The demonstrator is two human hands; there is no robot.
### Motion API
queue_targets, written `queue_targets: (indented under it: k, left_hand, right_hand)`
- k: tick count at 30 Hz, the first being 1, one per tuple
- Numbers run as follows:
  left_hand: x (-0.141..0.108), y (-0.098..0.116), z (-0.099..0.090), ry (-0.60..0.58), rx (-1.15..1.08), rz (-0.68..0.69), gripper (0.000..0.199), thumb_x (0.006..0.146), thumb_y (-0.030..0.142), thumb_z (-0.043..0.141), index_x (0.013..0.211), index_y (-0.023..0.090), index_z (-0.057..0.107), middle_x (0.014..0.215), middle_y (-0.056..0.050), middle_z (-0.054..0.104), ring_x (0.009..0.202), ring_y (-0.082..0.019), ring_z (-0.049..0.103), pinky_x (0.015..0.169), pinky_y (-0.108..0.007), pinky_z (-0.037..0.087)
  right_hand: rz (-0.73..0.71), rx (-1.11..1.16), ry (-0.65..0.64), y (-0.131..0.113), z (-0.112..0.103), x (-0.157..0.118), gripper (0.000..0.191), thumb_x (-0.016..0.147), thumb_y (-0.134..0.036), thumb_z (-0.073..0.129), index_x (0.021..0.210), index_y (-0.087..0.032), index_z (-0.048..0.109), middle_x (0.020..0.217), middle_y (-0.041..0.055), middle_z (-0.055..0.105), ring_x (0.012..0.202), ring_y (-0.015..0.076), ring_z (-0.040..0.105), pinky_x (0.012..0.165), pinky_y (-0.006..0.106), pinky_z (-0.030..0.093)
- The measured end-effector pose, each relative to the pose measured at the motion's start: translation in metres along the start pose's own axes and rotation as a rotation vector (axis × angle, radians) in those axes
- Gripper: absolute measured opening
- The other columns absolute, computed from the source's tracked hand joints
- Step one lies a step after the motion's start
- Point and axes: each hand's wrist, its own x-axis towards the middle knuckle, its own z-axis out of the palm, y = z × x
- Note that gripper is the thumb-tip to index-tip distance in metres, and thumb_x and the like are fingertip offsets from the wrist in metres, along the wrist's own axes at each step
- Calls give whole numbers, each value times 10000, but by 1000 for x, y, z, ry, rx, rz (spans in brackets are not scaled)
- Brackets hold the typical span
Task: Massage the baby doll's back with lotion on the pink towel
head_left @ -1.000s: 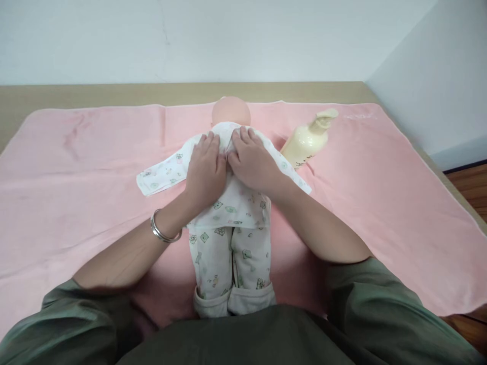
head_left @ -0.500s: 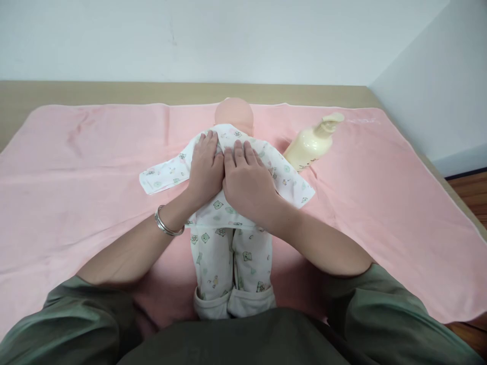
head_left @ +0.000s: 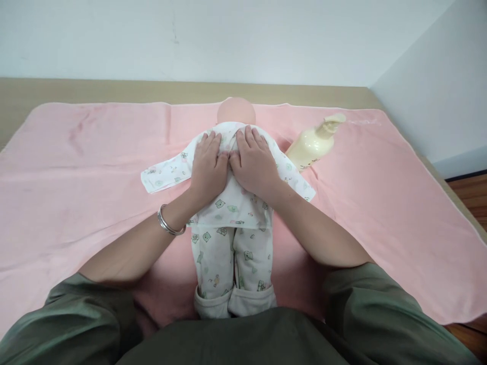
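A baby doll (head_left: 236, 110) lies with its bald head toward the wall and no face showing. It is dressed in a white printed top (head_left: 232, 208) and matching trousers (head_left: 215, 261) with turned-up cuffs. My left hand (head_left: 209, 167) rests flat on the left part of the doll's upper back, fingers stretched out. On the right part, my right hand (head_left: 254, 161) lies flat as well, its fingers a little apart. The two thumbs meet near the middle of the back. Neither hand grips anything. The doll's sleeves spread out to both sides.
A cream pump bottle (head_left: 312, 146) lies tilted beside the doll's right-hand sleeve. Under everything is a pink blanket (head_left: 380, 218) on a wooden table (head_left: 304, 92). A pale wall (head_left: 243, 40) stands behind the table, and wooden floor shows at the lower right.
My right hand has slid up the doll's back, away from me, and slightly right, with its fingers now nearer the shoulder. My left hand has hardly moved.
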Motion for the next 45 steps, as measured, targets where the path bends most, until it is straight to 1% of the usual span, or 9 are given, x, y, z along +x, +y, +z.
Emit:
queue_targets:
  k: [6,11,21,27,30,33,38,42,45]
  left_hand:
    - [-12,12,-2,-9,110,61,573,975,272,352,1505,86,466,1656,-165,377,1598,-302,245,1340,-533,156]
    - [-21,19,-3,-19,142,132,588,934,231,378,1503,127,481,1652,-127,398,1594,-290,259,1340,-531,169]
    - [10,-7,-5,-19,-55,-4,581,930,281,456,1510,263,471,1651,-42,415,1580,-257,302,1351,-469,190]
    - [-12,17,-7,-66,135,56,605,956,265,382,1529,78,433,1671,-175,342,1606,-323,212,1342,-541,140]
    - [-25,26,-5,-59,122,102,607,940,227,379,1537,130,432,1689,-127,324,1616,-304,178,1342,-557,128]
    - [-21,20,-4,-60,27,63,628,905,211,415,1532,177,445,1678,-85,360,1611,-277,211,1354,-517,136]
    - [9,-6,-6,13,-100,-88,643,876,240,483,1519,240,453,1643,-47,426,1565,-283,334,1345,-482,229]
    - [14,-11,-6,21,-74,-18,517,927,241,426,1430,256,543,1578,-49,514,1513,-265,423,1328,-474,285]
    - [0,1,-4,2,33,38,510,961,260,390,1447,186,526,1601,-110,476,1546,-290,366,1334,-517,240]
  right_hand:
    - [-39,14,-62,6,-7,5,687,991,-286,377,1623,-36,274,1701,175,161,1614,318,98,1340,515,125]
    - [-67,20,-77,10,-11,8,693,988,-291,376,1628,-54,258,1707,167,138,1615,324,91,1326,563,134]
    - [-46,-187,-82,-25,-17,-31,611,1069,-280,342,1616,-13,289,1646,250,271,1568,390,245,1292,528,261]
    - [2,-25,-142,-3,-23,-5,634,1062,-304,318,1622,-11,265,1671,187,252,1594,317,204,1329,493,197]
    - [62,0,-101,7,-19,8,699,1051,-364,340,1620,26,230,1678,196,222,1601,304,182,1342,481,155]
    - [77,-40,-70,4,-14,6,685,1048,-343,323,1615,33,242,1676,203,224,1599,315,184,1342,498,146]
    - [28,-98,-106,-18,-17,-20,686,1048,-342,345,1620,21,237,1674,231,205,1593,364,177,1321,539,194]
    - [-31,-91,-160,-26,-24,-30,662,1045,-319,366,1625,-19,259,1684,215,186,1598,366,156,1318,526,205]
    - [-38,-3,-184,-16,-29,-20,619,1060,-314,301,1615,-40,300,1676,184,243,1597,334,184,1315,508,231]
